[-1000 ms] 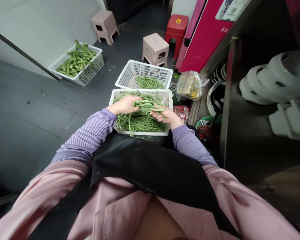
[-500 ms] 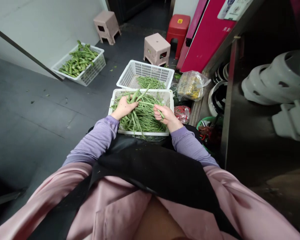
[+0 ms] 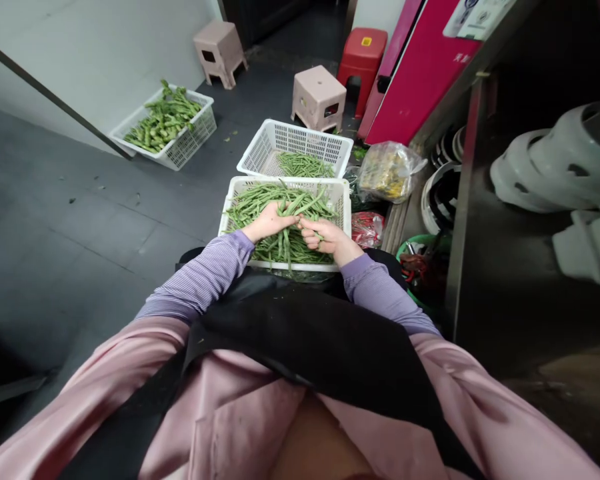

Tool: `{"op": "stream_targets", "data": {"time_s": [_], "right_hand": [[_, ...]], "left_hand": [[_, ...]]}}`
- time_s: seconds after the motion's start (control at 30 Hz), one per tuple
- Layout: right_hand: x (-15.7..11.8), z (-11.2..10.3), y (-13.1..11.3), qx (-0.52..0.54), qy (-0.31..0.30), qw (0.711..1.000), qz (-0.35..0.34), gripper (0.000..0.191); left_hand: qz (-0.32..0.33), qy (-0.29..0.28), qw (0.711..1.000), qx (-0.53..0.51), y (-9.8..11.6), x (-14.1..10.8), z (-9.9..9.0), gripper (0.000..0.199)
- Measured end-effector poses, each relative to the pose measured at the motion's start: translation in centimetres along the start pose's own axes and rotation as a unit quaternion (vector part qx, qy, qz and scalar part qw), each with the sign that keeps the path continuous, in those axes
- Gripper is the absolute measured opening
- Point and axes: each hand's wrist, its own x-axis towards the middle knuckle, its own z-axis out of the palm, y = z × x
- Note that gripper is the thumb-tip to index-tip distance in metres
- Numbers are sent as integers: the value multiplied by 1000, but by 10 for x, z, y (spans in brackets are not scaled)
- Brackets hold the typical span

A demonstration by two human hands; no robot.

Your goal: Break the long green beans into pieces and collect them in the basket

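Note:
In front of me a white plastic basket (image 3: pixel 345 200) holds a heap of long green beans (image 3: pixel 253 201). My left hand (image 3: pixel 273 221) is closed round a bunch of the beans above the heap. Close beside it, fingertips nearly meeting, my right hand (image 3: pixel 325 237) is closed with a piece of green bean in its fingers. Just beyond stands a second white basket (image 3: pixel 265 141), with a smaller pile of green beans (image 3: pixel 305 165) at its right side.
By the left wall a white basket (image 3: pixel 190 143) holds thicker green vegetables (image 3: pixel 167 120). Two pale stools (image 3: pixel 319 93) and a red stool (image 3: pixel 365 60) stand farther back. To the right lie plastic bags (image 3: pixel 390 170), a green tub (image 3: pixel 405 250) and a dark shelf edge (image 3: pixel 455 267).
My left hand has moved right and slightly down with its bunch of beans. The two hands, apart before, now nearly meet over the heap.

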Motion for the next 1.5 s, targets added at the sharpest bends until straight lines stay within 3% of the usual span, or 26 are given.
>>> {"op": "stream_targets", "data": {"time_s": [0.13, 0.2, 0.47, 0.57, 0.67, 0.8, 0.87, 0.97, 1.07, 1.17, 1.27, 1.37, 1.43, 1.5], "right_hand": [[-3, -4, -1, -35, 7, 999, -37, 33], [-3, -7, -1, -45, 18, 997, -56, 37], [-4, -5, 0, -74, 72, 989, -107, 46], [0, 0, 3, -66, 117, 982, -132, 45], [11, 4, 7, -23, 193, 967, -165, 44], [25, -1, 7, 45, 281, 941, -183, 42], [25, -6, 5, 49, 254, 958, -123, 38], [18, -8, 0, 44, 95, 994, 17, 32], [11, -4, -3, 88, -4, 995, 55, 36], [8, 1, -4, 144, 3, 989, 25, 39], [6, 6, -1, 146, 16, 989, -1, 30], [5, 13, 5, 98, 36, 994, -40, 17], [6, 15, 6, 92, 52, 993, -55, 20], [7, 13, 3, 124, 86, 986, -67, 26]], "left_hand": [[-32, 122, 990, -60, -17, -2, -1, 29], [-60, 137, 985, -92, -24, -4, -3, 29], [-154, 26, 966, -208, -33, -2, -12, 42], [-118, 16, 975, -187, -25, -7, -8, 44], [-59, 27, 993, -101, -10, -16, 4, 39], [-28, -22, 998, -55, 6, -20, 17, 35], [-50, -46, 994, -88, 5, -14, 15, 37], [-77, -64, 988, -116, -1, -1, 7, 37], [-63, -59, 993, -84, -3, 8, 1, 34], [-40, -44, 997, -53, -1, 9, 2, 33], [-47, -28, 996, -68, -3, 9, 5, 32], [-64, 38, 994, -75, -14, 12, 10, 31], [-71, 97, 991, -65, -21, 15, 13, 31], [-78, 107, 989, -63, -26, 18, 15, 32]]}}
